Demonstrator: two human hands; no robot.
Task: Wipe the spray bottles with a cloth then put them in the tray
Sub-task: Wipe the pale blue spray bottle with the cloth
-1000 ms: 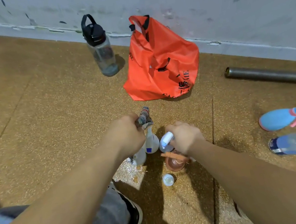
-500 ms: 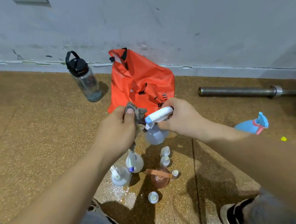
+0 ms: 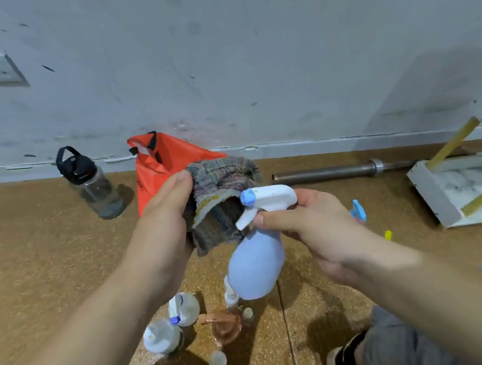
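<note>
Okay, left hand (image 3: 161,226) curled round a bunched grey cloth (image 3: 222,191), thumb on top; cloth touches the trigger of the spray bottle (image 3: 255,262). Right hand (image 3: 312,224) pinches that bottle's neck under the white head, with the bottle tilted and off the floor. Below the bottle, small bottles (image 3: 184,309) stand on the floor, blurred. Right of the bottle, white tray (image 3: 431,193), cut off at the frame edge. Blue sprayer (image 3: 358,211) mostly hidden behind the right hand.

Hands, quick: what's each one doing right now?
Left hand: closed on the cloth.
Right hand: closed on the spray bottle, gripping it at the neck under the trigger head.
</note>
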